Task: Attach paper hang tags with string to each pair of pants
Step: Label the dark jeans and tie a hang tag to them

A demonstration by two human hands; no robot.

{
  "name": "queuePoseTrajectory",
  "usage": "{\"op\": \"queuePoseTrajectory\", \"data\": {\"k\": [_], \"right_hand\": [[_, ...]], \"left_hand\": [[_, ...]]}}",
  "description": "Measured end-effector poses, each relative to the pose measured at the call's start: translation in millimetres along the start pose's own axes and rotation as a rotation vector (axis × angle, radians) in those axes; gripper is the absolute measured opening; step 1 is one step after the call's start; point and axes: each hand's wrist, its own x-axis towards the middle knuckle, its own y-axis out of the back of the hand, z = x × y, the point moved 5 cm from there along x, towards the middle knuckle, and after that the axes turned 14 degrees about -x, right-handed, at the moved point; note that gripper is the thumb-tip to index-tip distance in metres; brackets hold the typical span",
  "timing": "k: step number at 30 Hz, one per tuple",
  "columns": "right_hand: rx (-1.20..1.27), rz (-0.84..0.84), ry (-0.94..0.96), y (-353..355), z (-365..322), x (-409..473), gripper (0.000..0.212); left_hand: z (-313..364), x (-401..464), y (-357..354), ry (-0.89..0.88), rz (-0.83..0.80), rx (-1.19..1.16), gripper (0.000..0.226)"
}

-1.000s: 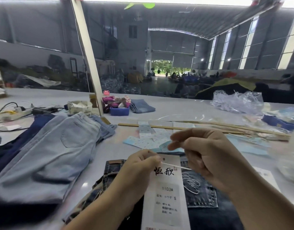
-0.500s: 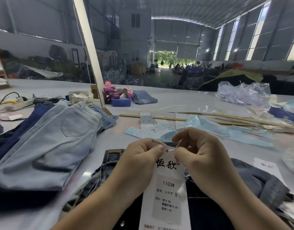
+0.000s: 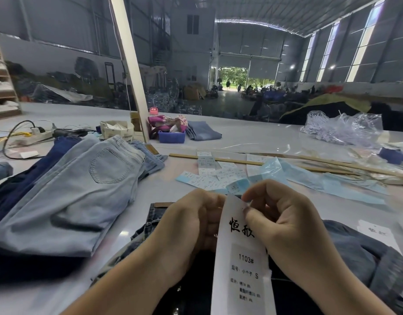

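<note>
Pinching the top edge of a long white paper hang tag (image 3: 241, 258) printed with black characters and "1103#", the right hand (image 3: 284, 226) has its thumb and forefinger closed at the tag's upper right corner, where a thin bit of string seems to show, too small to be sure. The left hand (image 3: 191, 226) is curled against the tag's left edge, its fingers folded behind the paper and gripping it. The tag stands upright between both hands, above a pair of dark blue denim pants (image 3: 355, 253) lying on the pale grey table (image 3: 252, 139) directly below.

To the left lies a stack of folded light blue jeans (image 3: 82, 189) over darker navy ones (image 3: 25, 185). Just beyond the hands, loose white and pale blue paper labels (image 3: 209, 178) are scattered, with thin wooden sticks (image 3: 218, 159) behind them. Further back sit a small blue plastic tray (image 3: 171, 136), a white cardboard box (image 3: 116, 130) and a white power strip (image 3: 34, 136); a crumpled clear plastic bag (image 3: 341, 128) rests at far right.
</note>
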Motion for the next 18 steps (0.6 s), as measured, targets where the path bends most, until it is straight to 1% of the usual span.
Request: {"op": "queuePoseTrajectory", "data": {"k": [6, 11, 15, 18], "right_hand": [[0.018, -0.020, -0.004, 0, -2, -2, 0.023], [-0.024, -0.026, 0.010, 2, -3, -4, 0.018], [-0.180, 0.038, 0.086, 6, -10, -7, 0.011], [-0.275, 0.072, 0.139, 8, -16, -8, 0.016]], "left_hand": [[1, -2, -1, -0.013, -0.006, 0.027, 0.010], [2, -3, 1, -0.055, 0.019, 0.069, 0.009], [1, -4, 0, -0.084, 0.043, 0.131, 0.013], [3, -4, -3, -0.105, 0.061, 0.212, 0.017]]}}
